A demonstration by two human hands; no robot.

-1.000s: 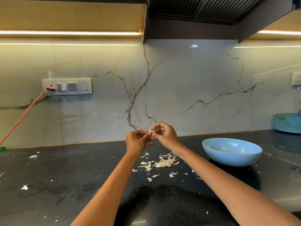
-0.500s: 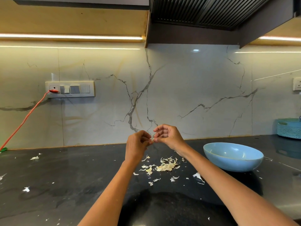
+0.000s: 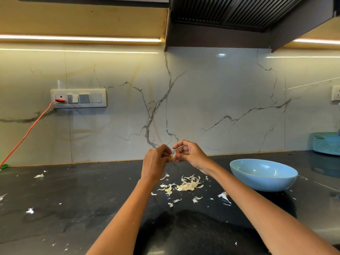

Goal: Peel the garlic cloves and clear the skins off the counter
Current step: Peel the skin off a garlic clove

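Above dark counter point(image 3: 77, 208) both hands pinch one garlic clove point(image 3: 173, 157), left hand point(image 3: 155, 163) gripping, right hand point(image 3: 190, 153) stripping skin; peeling seems midway, scattered skins point(image 3: 186, 185) uncleared.

- Counter point(image 3: 64, 208): dark stone, polished, throwing soft reflections
- Skins point(image 3: 185, 185) at the counter's centre: thin, dry, papery flakes, pale cream, matt
- Bowl point(image 3: 263, 174) at 3 o'clock of the skins: smooth glazed blue, looks ceramic, glossy
- Wall point(image 3: 211, 100) at 12 o'clock: white marble-look slab with grey veins, sleek and shiny
- Basket point(image 3: 326, 143) at far 3 o'clock: teal, woven-textured, seemingly plastic
- Switch plate point(image 3: 79, 98) at 10 o'clock: smooth white plastic
- Hood point(image 3: 230, 11) up top: dark ribbed slats, matt
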